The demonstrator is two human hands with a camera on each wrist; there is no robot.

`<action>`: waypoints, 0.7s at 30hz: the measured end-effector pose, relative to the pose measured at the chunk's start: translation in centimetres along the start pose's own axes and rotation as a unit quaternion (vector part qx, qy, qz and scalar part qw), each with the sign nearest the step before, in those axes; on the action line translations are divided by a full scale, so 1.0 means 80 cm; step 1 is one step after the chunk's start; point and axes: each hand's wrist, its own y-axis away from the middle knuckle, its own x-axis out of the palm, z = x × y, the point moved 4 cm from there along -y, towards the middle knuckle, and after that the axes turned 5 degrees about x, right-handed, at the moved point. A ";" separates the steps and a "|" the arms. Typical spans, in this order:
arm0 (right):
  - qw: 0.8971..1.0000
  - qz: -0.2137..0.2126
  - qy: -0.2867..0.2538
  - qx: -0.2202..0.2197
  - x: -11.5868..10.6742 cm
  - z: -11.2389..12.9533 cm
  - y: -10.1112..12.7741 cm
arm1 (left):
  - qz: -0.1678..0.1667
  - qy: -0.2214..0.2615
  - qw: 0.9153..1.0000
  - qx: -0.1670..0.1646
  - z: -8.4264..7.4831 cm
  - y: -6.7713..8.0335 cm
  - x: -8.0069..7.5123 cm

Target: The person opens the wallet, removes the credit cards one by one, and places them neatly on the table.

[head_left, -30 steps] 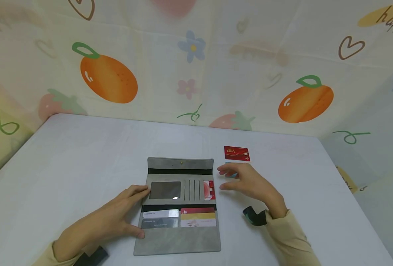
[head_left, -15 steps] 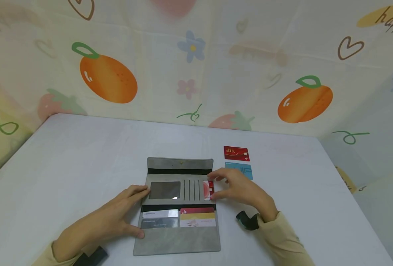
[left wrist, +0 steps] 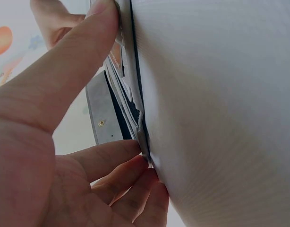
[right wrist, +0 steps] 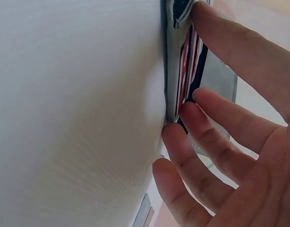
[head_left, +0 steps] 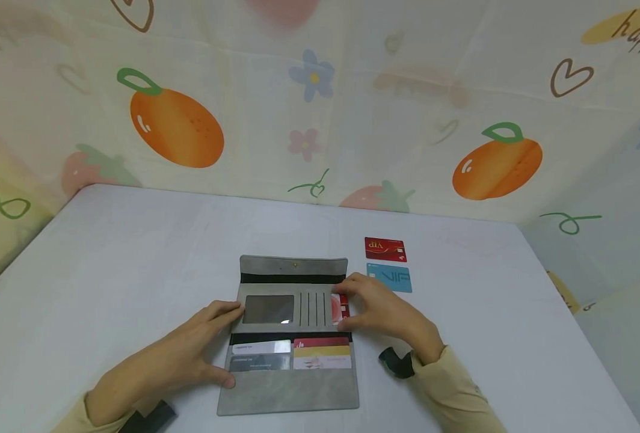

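On the white table (head_left: 136,252) before a fruit-print cloth, we see a grey wallet (head_left: 293,337) lying open. The left hand (head_left: 174,361) presses its left edge with straight, spread fingers. The right hand (head_left: 379,313) pinches a red card (head_left: 340,308) sticking out of the wallet's right side.

An open wallet (head_left: 290,337) lies mid-table (head_left: 109,270), with 2 loose cards (head_left: 387,264) behind its right corner.

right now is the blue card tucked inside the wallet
No, the blue card lies flat on the table, apart from the grey wallet and just nearer than the red card.
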 end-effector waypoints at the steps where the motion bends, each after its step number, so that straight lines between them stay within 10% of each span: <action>1: 1.000 0.001 0.002 0.000 0.000 0.000 0.000 | 0.000 -0.001 1.000 0.001 0.000 0.000 0.000; 21: 1.000 0.009 0.001 -0.003 0.003 -0.001 -0.001 | 0.005 0.012 1.000 -0.005 -0.002 0.000 -0.001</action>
